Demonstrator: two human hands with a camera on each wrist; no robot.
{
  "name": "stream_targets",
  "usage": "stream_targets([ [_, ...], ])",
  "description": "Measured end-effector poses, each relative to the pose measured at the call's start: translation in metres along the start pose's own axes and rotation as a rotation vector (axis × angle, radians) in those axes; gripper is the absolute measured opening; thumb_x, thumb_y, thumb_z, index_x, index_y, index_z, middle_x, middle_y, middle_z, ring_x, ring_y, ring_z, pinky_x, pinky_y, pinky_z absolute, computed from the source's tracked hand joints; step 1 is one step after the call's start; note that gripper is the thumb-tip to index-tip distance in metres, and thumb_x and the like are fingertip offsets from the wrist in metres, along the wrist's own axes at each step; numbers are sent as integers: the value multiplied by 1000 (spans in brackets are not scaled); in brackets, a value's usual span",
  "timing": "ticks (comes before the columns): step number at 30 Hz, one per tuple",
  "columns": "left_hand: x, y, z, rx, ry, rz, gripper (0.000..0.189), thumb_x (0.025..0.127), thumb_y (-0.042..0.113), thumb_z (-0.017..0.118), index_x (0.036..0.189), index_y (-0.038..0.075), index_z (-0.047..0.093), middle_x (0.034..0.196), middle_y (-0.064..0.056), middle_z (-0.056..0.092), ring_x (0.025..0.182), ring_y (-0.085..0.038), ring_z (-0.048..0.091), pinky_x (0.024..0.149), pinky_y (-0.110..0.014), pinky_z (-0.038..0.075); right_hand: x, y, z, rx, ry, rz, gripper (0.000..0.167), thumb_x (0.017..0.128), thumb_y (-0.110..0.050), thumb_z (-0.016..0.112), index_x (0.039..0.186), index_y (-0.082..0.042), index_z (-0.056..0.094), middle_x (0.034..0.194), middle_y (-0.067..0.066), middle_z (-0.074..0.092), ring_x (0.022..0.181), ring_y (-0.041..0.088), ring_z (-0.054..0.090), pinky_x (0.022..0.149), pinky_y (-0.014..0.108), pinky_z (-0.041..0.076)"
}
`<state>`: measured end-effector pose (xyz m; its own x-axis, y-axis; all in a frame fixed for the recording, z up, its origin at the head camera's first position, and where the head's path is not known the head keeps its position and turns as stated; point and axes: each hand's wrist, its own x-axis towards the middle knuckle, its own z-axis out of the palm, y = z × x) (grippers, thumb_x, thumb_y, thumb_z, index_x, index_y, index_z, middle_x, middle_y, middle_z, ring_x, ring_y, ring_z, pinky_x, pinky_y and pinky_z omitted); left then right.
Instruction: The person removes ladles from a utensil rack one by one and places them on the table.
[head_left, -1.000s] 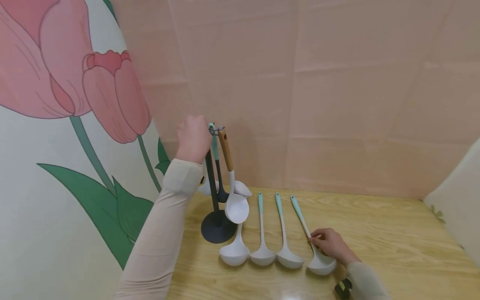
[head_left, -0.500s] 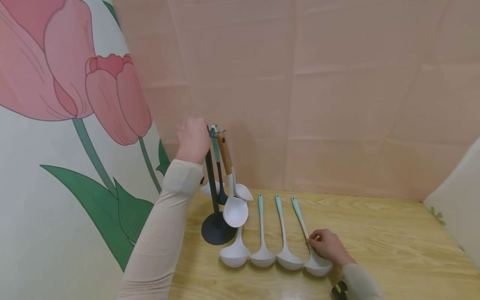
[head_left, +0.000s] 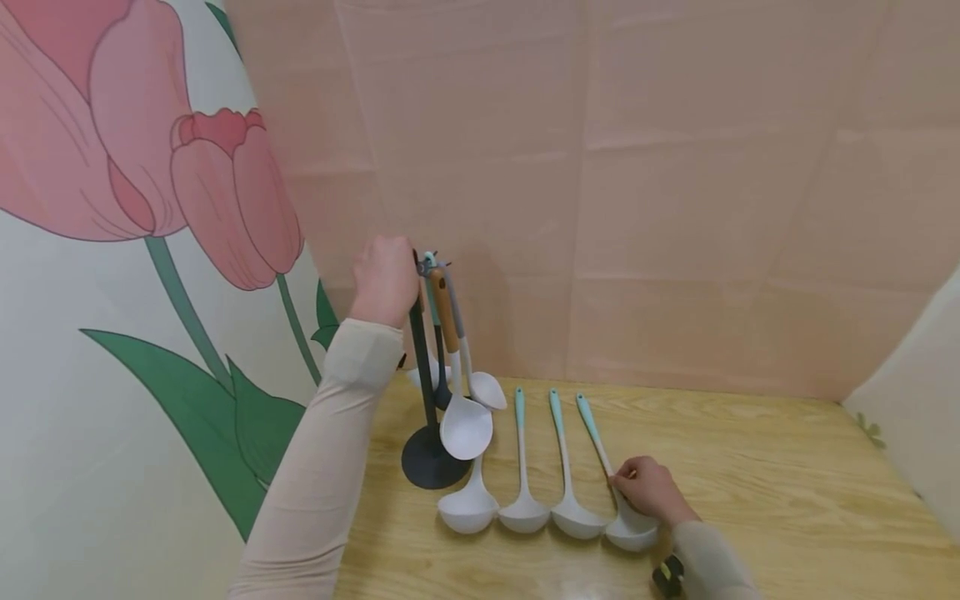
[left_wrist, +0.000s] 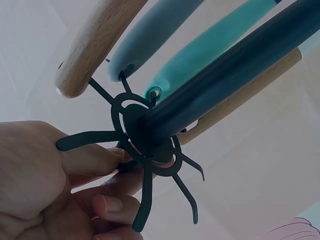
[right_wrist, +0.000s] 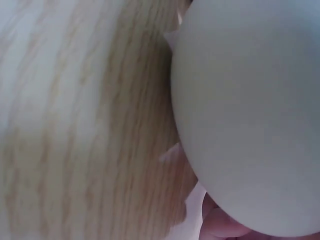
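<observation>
Head view, left of centre: the left hand [head_left: 385,279] is at the top of the black rack [head_left: 423,468]; the left wrist view shows its thumb and fingers curled, pinching the hub. Utensils hang from the hooks, a wood-handled ladle [head_left: 467,427] foremost. At lower right of centre, the right hand [head_left: 651,487] pinches the handle of the end ladle [head_left: 630,533], just beside three other ladles [head_left: 576,518] in a row on the table [head_left: 757,467].

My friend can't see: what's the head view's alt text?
A person's left-hand grip holds a dark stand hung with utensils, while the right-hand grip pinches the rightmost of four white ladles lined up on a wood-grain table.
</observation>
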<state>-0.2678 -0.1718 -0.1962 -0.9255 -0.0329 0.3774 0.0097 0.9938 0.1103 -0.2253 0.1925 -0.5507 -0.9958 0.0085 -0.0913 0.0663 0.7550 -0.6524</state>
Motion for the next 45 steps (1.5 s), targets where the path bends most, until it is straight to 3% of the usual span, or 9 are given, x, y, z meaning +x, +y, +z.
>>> stream_targets([
  [12,-2,1,-1,-13,2,9,11,97,2,62,102,3,71,100,-14,71,90,-29,65,77,-43,55,0,-1,2,36,-32,6,10,90,-12,68,88,-3,67,71,3,61,64,16,58,55,30,47],
  [19,-3,1,2,-27,25,23,10,97,2,62,102,3,71,97,-14,71,88,-29,65,76,-42,56,-2,-15,1,-39,28,-98,16,88,-13,68,99,-2,66,84,8,68,77,21,64,65,37,51],
  [26,-4,0,3,-59,7,15,10,98,3,61,104,4,68,96,-12,69,85,-27,64,74,-40,55,-5,-42,4,-62,69,-150,27,89,-14,68,111,2,64,90,11,68,82,24,64,69,42,52],
  [33,-3,-1,3,-59,14,11,12,100,4,58,108,3,67,98,-13,70,85,-27,65,73,-40,56,-6,-79,12,6,67,-191,28,90,-12,69,115,1,64,93,10,68,80,21,62,67,39,52],
  [37,-3,-2,2,-70,15,6,11,100,4,58,106,3,67,96,-13,69,83,-26,64,72,-40,55,-5,-101,16,28,60,-225,27,90,-13,69,115,-2,64,94,10,69,78,20,62,65,37,51],
  [45,-2,-3,4,-84,33,30,17,99,-1,54,108,1,68,105,-19,70,95,-32,68,79,-46,56,-2,-129,29,42,74,-259,21,89,-12,71,109,-5,68,89,7,69,79,19,62,68,36,51],
])
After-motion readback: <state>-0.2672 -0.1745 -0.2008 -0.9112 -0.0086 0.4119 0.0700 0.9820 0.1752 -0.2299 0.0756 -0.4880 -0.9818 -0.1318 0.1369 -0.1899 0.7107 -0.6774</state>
